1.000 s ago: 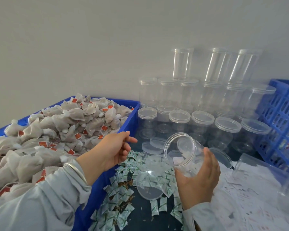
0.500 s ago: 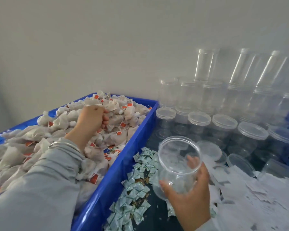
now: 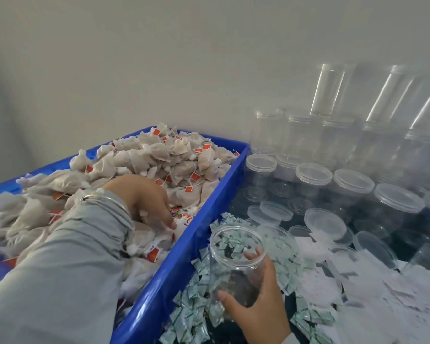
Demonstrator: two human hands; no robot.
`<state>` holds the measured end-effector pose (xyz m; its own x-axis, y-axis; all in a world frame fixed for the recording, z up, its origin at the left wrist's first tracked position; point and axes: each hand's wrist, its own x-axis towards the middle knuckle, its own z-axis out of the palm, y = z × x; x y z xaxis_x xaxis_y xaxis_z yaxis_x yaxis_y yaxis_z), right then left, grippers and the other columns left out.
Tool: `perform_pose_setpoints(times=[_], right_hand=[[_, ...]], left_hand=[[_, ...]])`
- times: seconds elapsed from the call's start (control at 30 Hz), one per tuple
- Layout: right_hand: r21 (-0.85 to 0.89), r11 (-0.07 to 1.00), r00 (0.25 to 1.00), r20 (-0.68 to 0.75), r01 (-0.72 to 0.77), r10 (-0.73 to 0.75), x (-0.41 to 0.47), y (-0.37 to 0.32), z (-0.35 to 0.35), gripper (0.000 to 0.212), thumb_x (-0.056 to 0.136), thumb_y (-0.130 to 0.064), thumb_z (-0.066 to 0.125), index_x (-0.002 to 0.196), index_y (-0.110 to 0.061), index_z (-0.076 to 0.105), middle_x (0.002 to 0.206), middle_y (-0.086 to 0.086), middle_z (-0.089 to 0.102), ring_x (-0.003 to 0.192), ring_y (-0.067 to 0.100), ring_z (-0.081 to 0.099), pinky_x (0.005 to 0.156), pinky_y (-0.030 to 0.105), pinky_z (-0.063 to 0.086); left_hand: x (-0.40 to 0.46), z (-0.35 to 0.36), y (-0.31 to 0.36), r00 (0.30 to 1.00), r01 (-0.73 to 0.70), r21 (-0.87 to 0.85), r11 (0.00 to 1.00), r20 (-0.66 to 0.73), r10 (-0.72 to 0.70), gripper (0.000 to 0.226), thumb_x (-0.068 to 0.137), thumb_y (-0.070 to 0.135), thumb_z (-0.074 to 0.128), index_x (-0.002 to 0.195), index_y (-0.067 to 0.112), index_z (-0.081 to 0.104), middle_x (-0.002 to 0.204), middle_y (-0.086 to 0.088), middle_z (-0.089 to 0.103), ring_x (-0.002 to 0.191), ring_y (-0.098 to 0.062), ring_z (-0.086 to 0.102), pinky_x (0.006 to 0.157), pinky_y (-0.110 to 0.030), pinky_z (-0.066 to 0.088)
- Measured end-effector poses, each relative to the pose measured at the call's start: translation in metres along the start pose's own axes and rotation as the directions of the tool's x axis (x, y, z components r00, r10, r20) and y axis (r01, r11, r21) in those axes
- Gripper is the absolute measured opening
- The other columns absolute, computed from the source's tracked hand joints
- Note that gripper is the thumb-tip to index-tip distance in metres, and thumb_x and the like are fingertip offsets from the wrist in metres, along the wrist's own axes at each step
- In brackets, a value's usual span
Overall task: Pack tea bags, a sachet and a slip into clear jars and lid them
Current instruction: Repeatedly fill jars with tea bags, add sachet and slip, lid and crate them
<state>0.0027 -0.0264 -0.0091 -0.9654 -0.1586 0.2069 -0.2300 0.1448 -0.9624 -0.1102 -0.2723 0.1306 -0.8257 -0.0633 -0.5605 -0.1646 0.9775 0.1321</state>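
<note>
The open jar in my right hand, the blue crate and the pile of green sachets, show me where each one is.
open jar (image 3: pixel 236 266): head view, on its clear side wall below the rim.
blue crate (image 3: pixel 184 252): head view, on its right-hand wall.
green sachets (image 3: pixel 186 321): head view, on the heap's near part.
</note>
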Motion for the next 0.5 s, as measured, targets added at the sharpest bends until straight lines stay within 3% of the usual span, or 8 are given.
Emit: perform_pose_setpoints(times=[0.1,0.2,0.27,0.4,0.5], right_hand=[[-0.057,0.998,0.997,-0.072,-0.011,0.007,0.004,0.005,-0.001,0.092,0.045,-0.058,0.081,0.121,-0.060,0.029,0.119,-0.048,0.042,0.110,-0.022,0.044,0.080,-0.008,0.032],[-0.109,0.994,0.996,-0.091,0.002,-0.012,0.007,0.006,0.000,0.092,0.046,-0.057,0.079,0.111,-0.079,0.018,0.117,-0.052,0.037,0.111,-0.027,0.037,0.080,-0.010,0.027],[-0.140,0.990,0.998,-0.063,-0.001,-0.008,0.008,0.006,0.001,0.098,0.045,-0.056,0.081,0.109,-0.083,0.013,0.118,-0.052,0.037,0.110,-0.027,0.039,0.078,-0.009,0.030],[-0.184,0.983,0.999,-0.039,-0.016,0.008,0.008,0.008,0.002,0.109,0.041,-0.055,0.084,0.119,-0.075,0.011,0.120,-0.046,0.042,0.111,-0.022,0.044,0.083,-0.003,0.037],[-0.149,0.985,0.993,-0.090,-0.089,0.076,0.006,0.014,0.001,0.119,0.036,-0.061,0.083,0.137,-0.045,0.022,0.125,-0.032,0.046,0.115,-0.014,0.046,0.089,0.003,0.037]], left_hand=[[-0.002,0.000,-0.005,1.000,-0.003,-0.036,0.999,-0.012,0.003,0.040,0.076,0.030,0.077,0.109,0.010,0.067,0.111,-0.008,0.066,0.101,-0.025,0.064,0.088,-0.040,0.055],[0.001,-0.001,-0.007,0.986,-0.021,0.020,1.000,-0.168,0.024,0.028,0.079,0.034,0.074,0.100,0.015,0.072,0.101,0.000,0.068,0.095,-0.018,0.062,0.085,-0.032,0.052],[0.004,-0.002,-0.008,0.969,-0.036,0.054,0.998,-0.242,0.048,0.024,0.080,0.036,0.072,0.096,0.018,0.073,0.094,0.004,0.069,0.089,-0.014,0.061,0.076,-0.027,0.048],[0.009,-0.003,-0.010,0.955,-0.083,0.035,0.996,-0.282,0.090,0.013,0.080,0.032,0.073,0.087,0.021,0.073,0.087,0.007,0.068,0.082,-0.010,0.060,0.075,-0.029,0.049],[0.011,-0.005,-0.008,0.913,-0.160,-0.063,0.985,-0.388,0.123,0.009,0.084,0.025,0.070,0.091,0.021,0.072,0.087,0.009,0.066,0.081,-0.007,0.058,0.072,-0.025,0.044]])
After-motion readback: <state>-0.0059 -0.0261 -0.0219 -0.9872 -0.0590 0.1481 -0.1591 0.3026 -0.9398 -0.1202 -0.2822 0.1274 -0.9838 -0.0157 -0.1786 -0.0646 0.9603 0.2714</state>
